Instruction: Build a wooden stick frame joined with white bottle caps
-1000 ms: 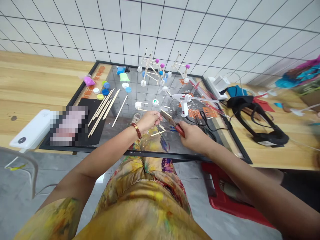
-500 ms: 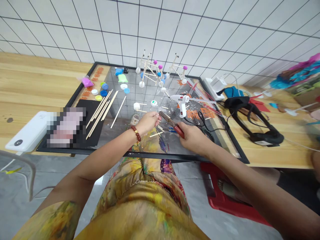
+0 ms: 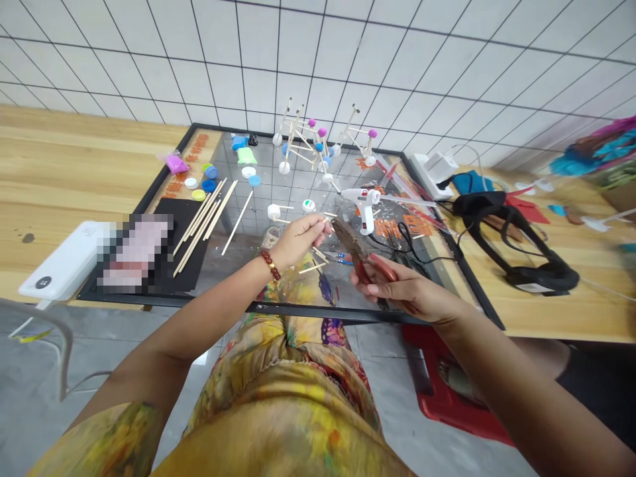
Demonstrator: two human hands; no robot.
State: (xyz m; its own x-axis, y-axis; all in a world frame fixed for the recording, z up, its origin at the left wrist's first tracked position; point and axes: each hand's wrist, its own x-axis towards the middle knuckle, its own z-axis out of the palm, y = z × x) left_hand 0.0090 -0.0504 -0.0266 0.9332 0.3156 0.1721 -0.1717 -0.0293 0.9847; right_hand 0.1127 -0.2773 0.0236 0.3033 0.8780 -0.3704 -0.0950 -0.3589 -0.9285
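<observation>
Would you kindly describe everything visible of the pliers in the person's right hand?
The pliers have a dark, worn-looking metal head and red handles. The right hand grips the handles, holding the tool tilted above the glass tabletop, head pointing toward the left hand, which pinches a short stick. Whether the head touches the stick is unclear.
</observation>
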